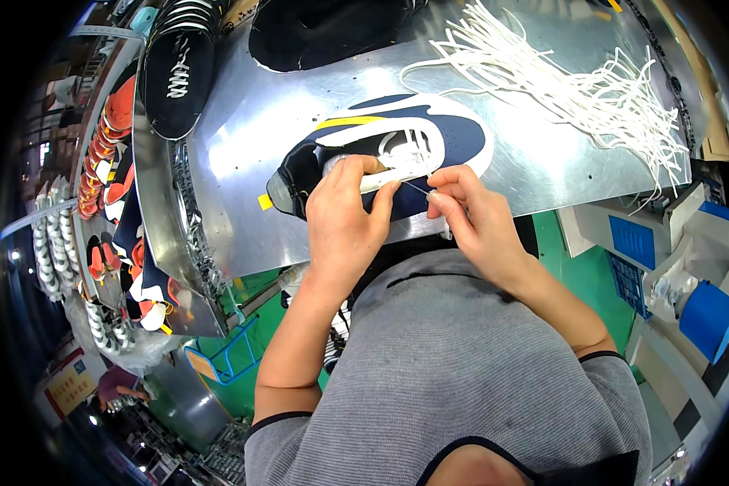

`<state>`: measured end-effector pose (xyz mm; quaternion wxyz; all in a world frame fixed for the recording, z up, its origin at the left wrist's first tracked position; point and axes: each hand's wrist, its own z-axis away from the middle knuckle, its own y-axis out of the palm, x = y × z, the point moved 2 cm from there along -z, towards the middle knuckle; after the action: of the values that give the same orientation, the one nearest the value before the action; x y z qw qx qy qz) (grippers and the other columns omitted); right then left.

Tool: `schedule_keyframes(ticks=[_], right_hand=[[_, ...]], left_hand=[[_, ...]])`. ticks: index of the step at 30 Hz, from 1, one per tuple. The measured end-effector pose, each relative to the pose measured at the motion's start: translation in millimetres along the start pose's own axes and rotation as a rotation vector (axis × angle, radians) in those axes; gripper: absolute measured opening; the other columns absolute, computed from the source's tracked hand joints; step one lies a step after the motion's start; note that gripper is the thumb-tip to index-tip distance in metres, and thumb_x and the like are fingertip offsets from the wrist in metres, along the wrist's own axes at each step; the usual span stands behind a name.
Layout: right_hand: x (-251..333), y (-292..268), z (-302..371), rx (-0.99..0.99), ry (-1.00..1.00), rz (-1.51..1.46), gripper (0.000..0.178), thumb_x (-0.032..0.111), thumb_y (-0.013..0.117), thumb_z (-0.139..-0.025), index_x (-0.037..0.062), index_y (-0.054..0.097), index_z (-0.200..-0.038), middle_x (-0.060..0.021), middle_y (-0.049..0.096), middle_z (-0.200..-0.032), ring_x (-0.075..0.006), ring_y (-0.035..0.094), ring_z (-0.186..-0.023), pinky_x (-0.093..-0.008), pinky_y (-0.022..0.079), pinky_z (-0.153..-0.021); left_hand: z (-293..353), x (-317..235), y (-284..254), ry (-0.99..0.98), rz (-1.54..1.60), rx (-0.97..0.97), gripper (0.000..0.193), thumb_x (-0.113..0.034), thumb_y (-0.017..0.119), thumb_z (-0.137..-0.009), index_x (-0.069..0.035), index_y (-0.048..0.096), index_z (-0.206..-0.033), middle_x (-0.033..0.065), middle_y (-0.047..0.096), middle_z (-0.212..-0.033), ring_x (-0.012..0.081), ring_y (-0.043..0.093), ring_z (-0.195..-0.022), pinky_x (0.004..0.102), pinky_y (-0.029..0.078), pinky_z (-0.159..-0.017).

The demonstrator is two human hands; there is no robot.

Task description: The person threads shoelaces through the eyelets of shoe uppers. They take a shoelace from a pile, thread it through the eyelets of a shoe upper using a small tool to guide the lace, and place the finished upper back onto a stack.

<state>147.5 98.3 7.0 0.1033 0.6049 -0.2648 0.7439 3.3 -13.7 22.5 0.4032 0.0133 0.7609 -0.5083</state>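
Observation:
A navy and white shoe upper (465,132) with a yellow stripe lies on its side on the metal table, toe to the right and dark heel to the left. White lace (409,151) runs across its eyelets. My left hand (348,212) grips the eyelet edge, fingers tucked into the opening and thumb on the outside. Close beside it, my right hand (478,225) pinches a thin needle-like tool (414,187) that reaches to the eyelet edge. The tool's tip is too small to make out.
A heap of loose white laces (555,89) covers the table's far right. Black shoe uppers (178,81) lie at the far left and back. Orange and navy shoe parts (115,146) hang left of the table. Blue bins (706,320) stand at the right; a distant person (121,385) is lower left.

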Motion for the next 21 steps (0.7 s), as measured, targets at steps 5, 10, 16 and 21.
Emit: schedule_keyframes(ticks=[5,10,16,21], right_hand=[[-6,5,-8,-0.007,-0.024,-0.011,0.014,0.012,0.055,-0.099,0.0026,0.051,-0.108,-0.0110,0.068,-0.077,-0.0259,0.068,-0.069,-0.0344,0.050,-0.064],[-5,5,-15,0.007,0.040,-0.075,0.015,0.011,0.056,-0.098,0.0021,0.049,-0.107,-0.0090,0.068,-0.075,-0.0235,0.067,-0.068,-0.0339,0.050,-0.064],[-3,24,-30,0.036,0.245,-0.150,0.018,0.015,0.056,-0.097,0.0011,0.047,-0.104,-0.0081,0.067,-0.072,-0.0233,0.067,-0.070,-0.0352,0.049,-0.066],[4,17,-36,0.067,0.152,-0.080,0.018,0.014,0.054,-0.097,0.0003,0.046,-0.106,-0.0098,0.067,-0.071,-0.0272,0.065,-0.068,-0.0369,0.049,-0.066]], left_hand=[[-1,5,-2,0.048,0.061,-0.012,0.020,-0.009,0.076,-0.081,0.001,0.063,-0.093,0.0141,0.069,-0.085,0.0281,0.069,-0.077,0.0354,0.052,-0.070],[-2,9,-2,0.075,0.129,0.002,0.020,-0.006,0.077,-0.080,0.000,0.062,-0.093,0.0136,0.069,-0.086,0.0279,0.069,-0.077,0.0350,0.052,-0.069],[10,14,3,0.290,0.079,-0.008,0.021,-0.002,0.076,-0.080,-0.001,0.062,-0.095,0.0123,0.068,-0.087,0.0308,0.067,-0.077,0.0357,0.050,-0.066],[9,16,5,0.390,0.105,-0.088,0.028,0.000,0.075,-0.080,-0.001,0.060,-0.104,0.0122,0.067,-0.089,0.0311,0.065,-0.073,0.0362,0.050,-0.063]])
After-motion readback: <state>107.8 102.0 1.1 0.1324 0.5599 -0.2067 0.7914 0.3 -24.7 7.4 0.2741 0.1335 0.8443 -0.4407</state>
